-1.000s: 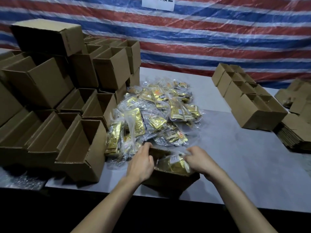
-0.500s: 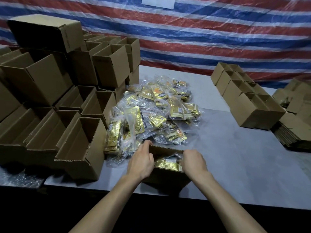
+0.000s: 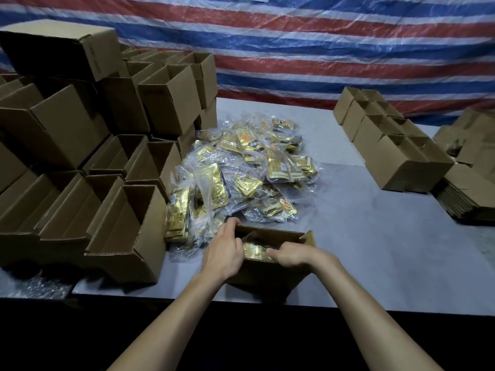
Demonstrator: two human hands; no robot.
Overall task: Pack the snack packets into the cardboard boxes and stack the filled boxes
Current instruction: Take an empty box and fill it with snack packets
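This looks like a small packing workplace. A big grey table point(image 3: 375, 250) holds piles of open cardboard boxes point(image 3: 67, 156) on the left and a row of boxes point(image 3: 401, 162) on the right. There are also flat boxes point(image 3: 466, 202) and a heap of gold snack packets point(image 3: 241, 167). A striped plastic sheet point(image 3: 321, 49) hangs behind like a wall

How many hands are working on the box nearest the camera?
2. The left hand grips the left rim of the box; the right hand curls its fingers into it, at a gold packet. No others show.
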